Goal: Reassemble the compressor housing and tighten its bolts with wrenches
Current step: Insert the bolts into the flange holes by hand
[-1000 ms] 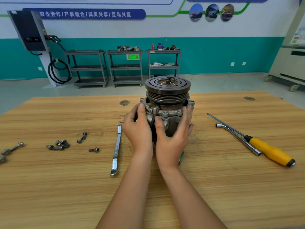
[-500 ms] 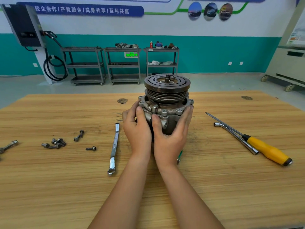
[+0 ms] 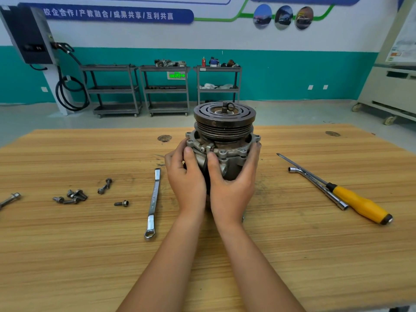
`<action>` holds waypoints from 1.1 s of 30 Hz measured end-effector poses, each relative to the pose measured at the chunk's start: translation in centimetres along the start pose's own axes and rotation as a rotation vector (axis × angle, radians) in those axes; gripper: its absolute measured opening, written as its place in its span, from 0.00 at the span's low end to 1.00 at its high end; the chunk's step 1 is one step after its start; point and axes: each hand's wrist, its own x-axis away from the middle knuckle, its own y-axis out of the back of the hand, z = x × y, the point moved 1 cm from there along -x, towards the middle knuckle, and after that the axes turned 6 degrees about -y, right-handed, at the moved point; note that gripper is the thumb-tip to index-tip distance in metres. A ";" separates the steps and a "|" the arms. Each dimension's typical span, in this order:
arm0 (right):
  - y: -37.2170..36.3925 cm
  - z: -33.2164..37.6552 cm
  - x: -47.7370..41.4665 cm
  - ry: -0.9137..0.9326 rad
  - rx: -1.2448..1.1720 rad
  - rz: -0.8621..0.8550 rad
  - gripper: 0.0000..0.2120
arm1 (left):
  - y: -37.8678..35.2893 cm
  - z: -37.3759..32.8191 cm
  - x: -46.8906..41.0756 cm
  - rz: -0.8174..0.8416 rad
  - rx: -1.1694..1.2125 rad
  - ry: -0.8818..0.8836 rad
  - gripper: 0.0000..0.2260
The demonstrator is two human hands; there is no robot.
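Both hands grip ribbed cast-metal compressor (image 3: 225, 140), upright on wood-grain bench (image 3: 292, 255).

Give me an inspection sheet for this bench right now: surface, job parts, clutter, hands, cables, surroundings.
Surface: wooden table, scuffed around the compressor.
Job's things: compressor upright, pulley end up; loose bolts lying to its left; ring wrench beside the left hand; L-shaped socket wrench on the right.
Clutter: yellow-handled screwdriver alongside the socket wrench.
Hands: left hand and right hand both grip the compressor body.
Cables: black cable coiled below the wall unit.
Surroundings: three metal carts against the teal wall.
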 end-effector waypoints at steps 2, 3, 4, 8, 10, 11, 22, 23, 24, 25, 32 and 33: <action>0.1 0.1 -0.2 -0.019 -0.012 0.008 0.41 | 0.1 -0.1 0.3 0.000 -0.004 -0.008 0.13; 0.2 0.1 -0.5 -0.030 -0.022 0.005 0.40 | 0.1 -0.3 0.5 -0.001 -0.003 -0.016 0.13; 0.5 0.0 -0.8 -0.045 -0.041 0.001 0.39 | 0.2 -0.4 0.8 0.000 -0.003 -0.025 0.12; 1.7 -0.5 -2.3 -0.132 -0.189 0.037 0.25 | 0.7 -0.6 2.3 0.043 -0.027 -0.096 0.12; 2.0 -0.6 -2.5 -0.158 -0.199 0.057 0.20 | 1.4 -0.5 2.3 0.104 -0.061 -0.127 0.12; 2.1 -0.5 -2.4 -0.162 -0.187 0.060 0.22 | 1.8 -0.6 2.0 0.125 -0.082 -0.147 0.11; 1.5 -0.6 -1.4 -0.192 -0.022 0.121 0.34 | 1.5 0.3 -1.8 0.441 0.034 -0.020 0.22; 1.6 -0.8 -1.5 -0.190 -0.018 0.126 0.34 | 1.8 0.4 -1.6 0.459 0.057 -0.020 0.25; 1.7 -0.9 -1.5 -0.183 -0.009 0.128 0.33 | 2.0 0.6 -1.6 0.483 0.066 -0.017 0.29; 1.7 -0.9 -1.6 -0.176 -0.003 0.128 0.33 | 2.2 0.6 -1.7 0.506 0.065 -0.016 0.31; 1.4 -0.8 -1.4 -0.140 0.044 0.120 0.37 | 2.5 0.9 -1.6 0.560 0.129 0.048 0.40; 1.4 -0.8 -1.4 -0.146 0.050 0.127 0.38 | 2.5 0.8 -1.5 0.566 0.170 0.056 0.39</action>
